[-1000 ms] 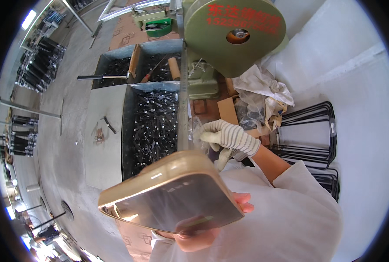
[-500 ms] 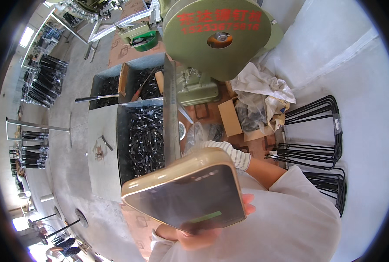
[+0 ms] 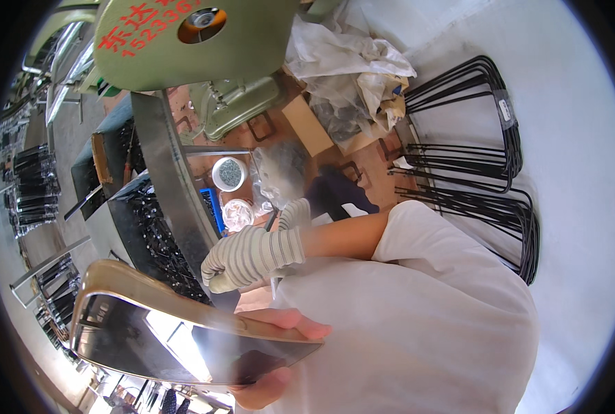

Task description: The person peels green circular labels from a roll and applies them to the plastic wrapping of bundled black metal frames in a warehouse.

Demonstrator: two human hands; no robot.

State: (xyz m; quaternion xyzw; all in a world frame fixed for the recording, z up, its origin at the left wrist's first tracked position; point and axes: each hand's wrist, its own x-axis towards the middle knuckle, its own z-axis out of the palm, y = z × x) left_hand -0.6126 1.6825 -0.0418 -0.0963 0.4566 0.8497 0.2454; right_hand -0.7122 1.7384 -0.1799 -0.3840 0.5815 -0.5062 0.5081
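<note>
A phone (image 3: 183, 334) tilts in the lower left of the frame, with a shiny gold case (image 3: 138, 286) and a dark screen (image 3: 245, 359) with a bright white patch. The bare left hand (image 3: 286, 321) grips its right end, fingers above and below. The right hand (image 3: 252, 257), in a pale, striped glove (image 3: 269, 248), is near the middle, fingers bent; I cannot tell if it holds anything.
</note>
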